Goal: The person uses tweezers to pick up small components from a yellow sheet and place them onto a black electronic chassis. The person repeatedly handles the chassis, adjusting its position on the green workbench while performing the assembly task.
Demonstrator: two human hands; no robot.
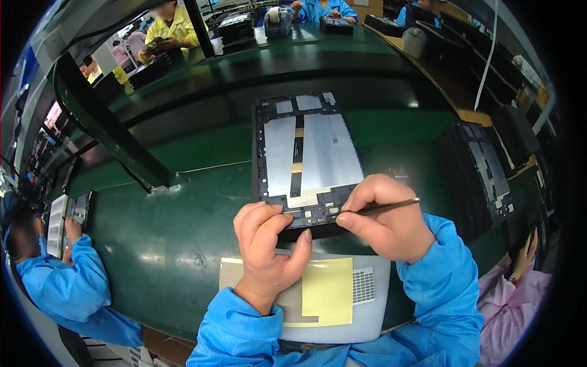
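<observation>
Under both hands, yellow rectangular label sheet (white foam pad beneath).

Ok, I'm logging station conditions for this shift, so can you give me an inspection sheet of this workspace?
Surface: dark green bench, glossy, with light glare.
Job's things: open tablet back, silver panels and a flat ribbon down the middle; thin metal tweezers at its near edge.
Clutter: white foam pad with a yellow sheet and a small grid sheet.
Hands: left hand steadies the tablet's near edge; right hand pinches the tweezers.
Cables: white cord hangs at upper right.
Surroundings: more open tablets to the right; co-workers in blue, yellow and pink coats.
</observation>
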